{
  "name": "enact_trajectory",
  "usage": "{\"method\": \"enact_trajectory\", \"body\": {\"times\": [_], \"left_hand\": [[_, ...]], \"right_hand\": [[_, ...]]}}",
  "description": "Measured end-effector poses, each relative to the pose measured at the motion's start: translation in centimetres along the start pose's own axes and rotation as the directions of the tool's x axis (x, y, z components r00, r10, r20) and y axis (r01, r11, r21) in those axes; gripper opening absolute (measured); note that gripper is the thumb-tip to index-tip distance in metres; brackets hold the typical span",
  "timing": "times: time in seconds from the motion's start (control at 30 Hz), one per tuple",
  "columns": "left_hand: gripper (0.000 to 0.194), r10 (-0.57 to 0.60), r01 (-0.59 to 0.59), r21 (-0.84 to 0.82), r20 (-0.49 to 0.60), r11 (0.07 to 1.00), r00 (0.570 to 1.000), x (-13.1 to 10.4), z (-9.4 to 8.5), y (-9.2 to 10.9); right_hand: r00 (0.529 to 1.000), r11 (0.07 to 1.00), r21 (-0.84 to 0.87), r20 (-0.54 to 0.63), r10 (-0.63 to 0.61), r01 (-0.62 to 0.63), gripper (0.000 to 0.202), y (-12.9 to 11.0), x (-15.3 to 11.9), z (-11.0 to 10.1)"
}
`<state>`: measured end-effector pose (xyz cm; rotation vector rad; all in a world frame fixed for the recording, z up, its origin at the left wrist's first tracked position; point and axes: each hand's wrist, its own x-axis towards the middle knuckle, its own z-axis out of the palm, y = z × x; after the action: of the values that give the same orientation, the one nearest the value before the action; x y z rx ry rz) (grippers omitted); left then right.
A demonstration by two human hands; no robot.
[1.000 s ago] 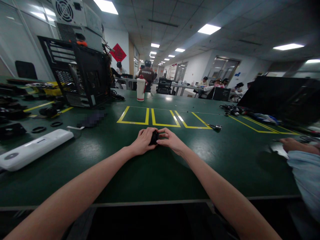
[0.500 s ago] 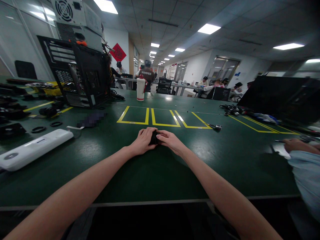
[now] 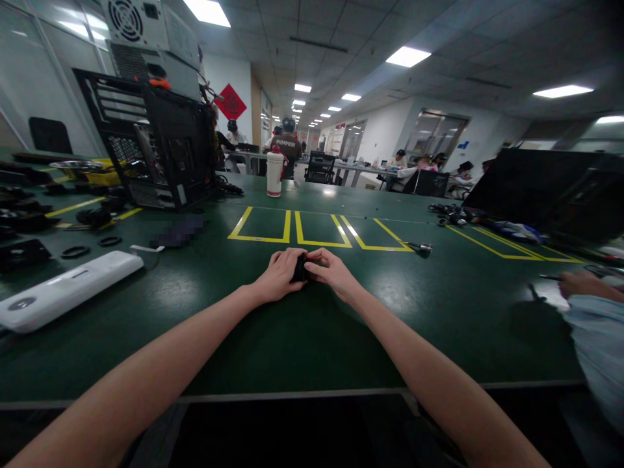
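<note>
A small black part (image 3: pixel 299 268), too covered by fingers to name its kind, is between my hands just above or on the green tabletop (image 3: pixel 292 338). My left hand (image 3: pixel 279 275) is closed round its left side, with the fingers over the top and the thumb low in front. From the right, my right hand (image 3: pixel 331 273) has its bent fingertips and thumb pressed against the part's right side. Just beyond the hands run yellow tape outlines (image 3: pixel 322 246) on the table.
At left lie a white power strip (image 3: pixel 73 289), black rings (image 3: pixel 75 251) and a black computer case (image 3: pixel 170 146). A white cup (image 3: pixel 274 174) stands farther back. A metal-tipped connector (image 3: pixel 422 247) lies to the right. A co-worker's hand (image 3: pixel 587 285) works at the right edge.
My right hand's fingers have shifted slightly on the black part. My left hand has stayed in place. The co-worker's hand at the right has moved a little.
</note>
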<state>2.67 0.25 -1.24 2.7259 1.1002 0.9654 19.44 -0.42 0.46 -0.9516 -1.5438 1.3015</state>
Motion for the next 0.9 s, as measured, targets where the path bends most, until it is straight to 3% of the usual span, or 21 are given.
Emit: {"method": "enact_trajectory", "body": {"times": [0.17, 0.43, 0.63, 0.8, 0.9], "left_hand": [[0.058, -0.002, 0.002, 0.012, 0.008, 1.0, 1.0, 0.0, -0.1, 0.0], [0.057, -0.009, 0.009, -0.009, 0.017, 1.0, 1.0, 0.0, -0.2, 0.1], [0.056, -0.007, 0.007, -0.003, 0.009, 1.0, 1.0, 0.0, -0.2, 0.1], [0.056, -0.011, 0.011, 0.008, 0.011, 1.0, 1.0, 0.0, -0.1, 0.0], [0.057, -0.048, 0.048, 0.012, 0.022, 0.999, 0.999, 0.2, 0.0, -0.1]], "right_hand": [[0.998, 0.998, -0.029, 0.0, 0.055, -0.055, 0.04, 0.2, 0.4, -0.4], [0.995, 1.0, 0.003, 0.095, -0.002, 0.002, 0.047, 0.3, -0.1, -0.7], [0.996, 0.999, 0.005, 0.078, 0.041, -0.042, 0.034, -0.2, -0.4, -0.4], [0.997, 0.997, -0.018, 0.036, -0.068, 0.069, 0.036, 0.3, 0.2, -0.4], [0.998, 0.996, -0.066, 0.013, -0.058, 0.059, 0.039, 1.1, 0.6, -1.0]]}}
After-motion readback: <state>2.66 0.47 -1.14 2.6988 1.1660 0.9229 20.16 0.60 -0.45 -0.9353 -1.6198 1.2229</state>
